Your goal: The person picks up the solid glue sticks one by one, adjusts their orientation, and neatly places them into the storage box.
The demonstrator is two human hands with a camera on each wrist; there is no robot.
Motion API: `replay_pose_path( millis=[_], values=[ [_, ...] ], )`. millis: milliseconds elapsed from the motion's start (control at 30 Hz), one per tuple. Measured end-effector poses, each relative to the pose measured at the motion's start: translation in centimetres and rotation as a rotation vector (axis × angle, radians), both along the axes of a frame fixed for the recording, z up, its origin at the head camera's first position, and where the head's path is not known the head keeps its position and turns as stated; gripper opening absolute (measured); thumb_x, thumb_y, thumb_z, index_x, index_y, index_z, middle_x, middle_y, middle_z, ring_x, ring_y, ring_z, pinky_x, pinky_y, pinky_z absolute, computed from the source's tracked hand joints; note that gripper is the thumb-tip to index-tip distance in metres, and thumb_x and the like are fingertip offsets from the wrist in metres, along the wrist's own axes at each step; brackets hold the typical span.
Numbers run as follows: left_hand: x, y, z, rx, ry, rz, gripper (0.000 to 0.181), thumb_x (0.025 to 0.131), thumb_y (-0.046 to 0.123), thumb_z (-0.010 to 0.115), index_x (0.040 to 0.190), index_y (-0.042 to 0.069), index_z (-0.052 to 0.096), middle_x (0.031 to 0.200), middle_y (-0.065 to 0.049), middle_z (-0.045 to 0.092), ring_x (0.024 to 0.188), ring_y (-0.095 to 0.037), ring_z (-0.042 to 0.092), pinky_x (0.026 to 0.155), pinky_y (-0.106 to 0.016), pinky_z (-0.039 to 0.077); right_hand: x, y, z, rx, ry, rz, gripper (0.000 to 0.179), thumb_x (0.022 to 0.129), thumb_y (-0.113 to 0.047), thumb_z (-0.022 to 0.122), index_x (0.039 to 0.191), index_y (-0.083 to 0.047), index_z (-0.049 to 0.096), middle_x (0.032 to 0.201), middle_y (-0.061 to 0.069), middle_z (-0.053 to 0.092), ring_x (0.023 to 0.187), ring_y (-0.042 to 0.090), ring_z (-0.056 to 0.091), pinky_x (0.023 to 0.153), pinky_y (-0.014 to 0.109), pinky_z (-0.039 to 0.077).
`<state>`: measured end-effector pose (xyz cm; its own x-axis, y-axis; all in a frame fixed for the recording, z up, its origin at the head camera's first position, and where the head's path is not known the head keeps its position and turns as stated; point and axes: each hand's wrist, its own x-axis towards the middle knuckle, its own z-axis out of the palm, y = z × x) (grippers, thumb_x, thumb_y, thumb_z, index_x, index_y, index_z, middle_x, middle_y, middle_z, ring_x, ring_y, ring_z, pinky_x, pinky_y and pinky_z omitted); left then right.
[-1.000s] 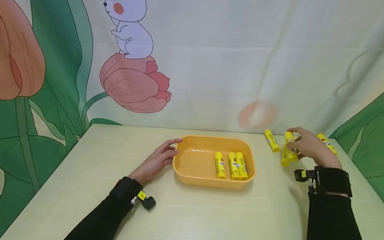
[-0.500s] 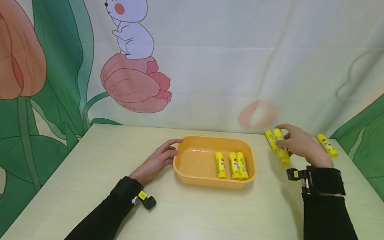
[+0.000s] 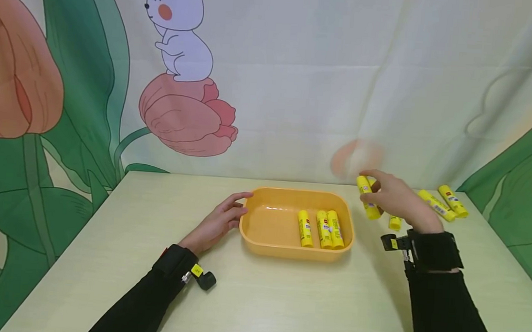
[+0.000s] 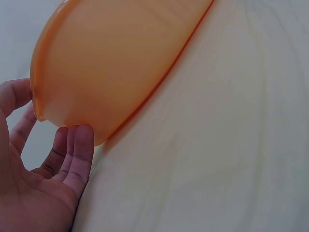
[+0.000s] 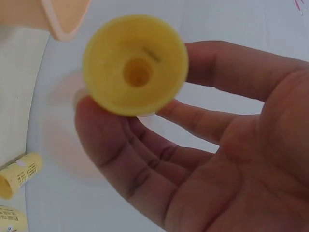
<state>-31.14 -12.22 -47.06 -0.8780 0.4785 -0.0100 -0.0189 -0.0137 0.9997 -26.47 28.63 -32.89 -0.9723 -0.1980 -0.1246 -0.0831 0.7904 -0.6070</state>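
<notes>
My right hand (image 3: 395, 198) pinches a yellow glue stick (image 3: 367, 196) between thumb and fingers, to the right of the tray. In the right wrist view the round hollow end of this glue stick (image 5: 135, 65) faces the camera. My left hand (image 3: 218, 222) rests its fingertips against the left end of the orange tray (image 3: 297, 253). In the left wrist view its fingers (image 4: 82, 150) touch the tray's outer wall (image 4: 116, 72). Three glue sticks lie inside the tray, one apart (image 3: 305, 229) and two side by side (image 3: 330, 229).
Behind my right hand lies a partly hidden glue stick (image 3: 395, 223); another peeks out behind the held one. Two more glue sticks (image 3: 436, 205) lie close together at the table's far right. A printed curtain (image 3: 297, 111) hangs along the table's back edge.
My right hand has moved left toward the tray with the glue stick, uncovering another glue stick at the right. My left hand and the tray stay where they were.
</notes>
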Motion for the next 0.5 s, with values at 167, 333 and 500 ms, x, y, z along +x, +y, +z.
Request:
replay_pose_path(
  millis=[167, 333, 500],
  values=[
    [0.0, 0.0, 0.0, 0.002, 0.0, 0.0, 0.045, 0.11, 0.022, 0.053, 0.154, 0.019, 0.046, 0.133, -0.018, 0.043, 0.116, -0.029, 0.053, 0.094, -0.027, 0.054, 0.0, -0.6, -0.2, -0.003, 0.004, 0.004, 0.069, 0.1, -0.015, 0.063, 0.159, 0.001, 0.03, 0.115, 0.027, 0.058, 0.075, 0.024, 0.062, 0.066, 0.035, 0.053],
    [0.0, 0.0, 0.0, 0.003, 0.002, -0.003, 0.045, 0.11, 0.022, 0.053, 0.154, 0.018, 0.045, 0.133, -0.018, 0.043, 0.115, -0.029, 0.054, 0.094, -0.027, 0.054, 0.1, -2.1, -0.2, 0.005, 0.021, 0.028, 0.068, 0.1, -0.014, 0.064, 0.158, 0.001, 0.032, 0.111, 0.024, 0.059, 0.073, 0.023, 0.061, 0.067, 0.034, 0.053],
    [0.1, 0.0, 0.1, -0.001, 0.007, -0.007, 0.045, 0.11, 0.022, 0.052, 0.154, 0.019, 0.045, 0.134, -0.018, 0.043, 0.116, -0.029, 0.054, 0.095, -0.027, 0.053, 0.4, -3.4, -0.1, 0.008, 0.021, 0.061, 0.067, 0.101, -0.015, 0.065, 0.158, 0.0, 0.033, 0.113, 0.024, 0.059, 0.071, 0.023, 0.06, 0.066, 0.034, 0.052]
  ],
)
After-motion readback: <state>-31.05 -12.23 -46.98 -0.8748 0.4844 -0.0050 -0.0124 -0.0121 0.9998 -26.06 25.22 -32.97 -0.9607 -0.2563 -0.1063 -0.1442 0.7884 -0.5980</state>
